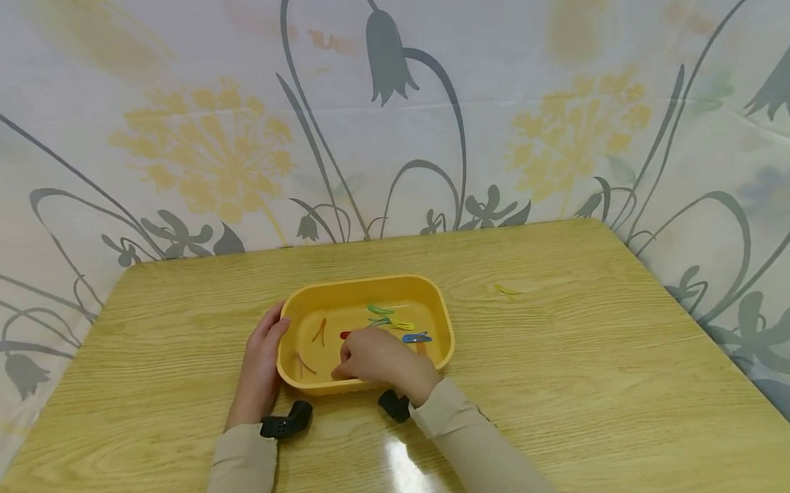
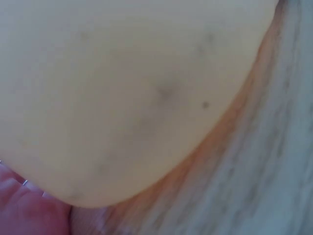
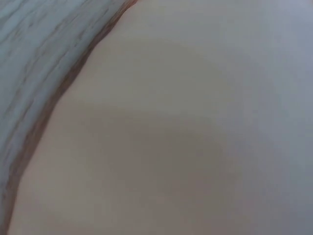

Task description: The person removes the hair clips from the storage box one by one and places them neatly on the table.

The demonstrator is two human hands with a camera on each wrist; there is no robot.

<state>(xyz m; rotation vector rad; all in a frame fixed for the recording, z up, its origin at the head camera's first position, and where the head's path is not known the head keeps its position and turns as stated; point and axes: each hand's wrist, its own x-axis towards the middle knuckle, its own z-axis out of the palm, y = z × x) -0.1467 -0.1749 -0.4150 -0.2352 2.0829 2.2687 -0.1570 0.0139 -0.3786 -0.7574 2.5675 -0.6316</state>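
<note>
A yellow tray (image 1: 370, 283) sits mid-table with several coloured hair clips inside: green (image 1: 380, 309), yellow (image 1: 402, 325), blue (image 1: 416, 338), orange (image 1: 320, 331) and a red one (image 1: 344, 335) half hidden by my right hand. My left hand (image 1: 262, 361) lies against the tray's outer left wall, thumb up at the rim. My right hand (image 1: 374, 359) reaches over the front rim, its fingers curled down onto the tray floor; what they touch is hidden. The left wrist view shows only the tray wall (image 2: 137, 98) and a fingertip (image 2: 29, 210). In the right wrist view, tray wall (image 3: 186, 137) fills the frame.
One yellow clip (image 1: 507, 290) lies alone on the wooden table (image 1: 577, 386), right of the tray. A flowered cloth (image 1: 388, 113) hangs behind and beside the table. Black wrist cameras (image 1: 286, 423) sit at my cuffs.
</note>
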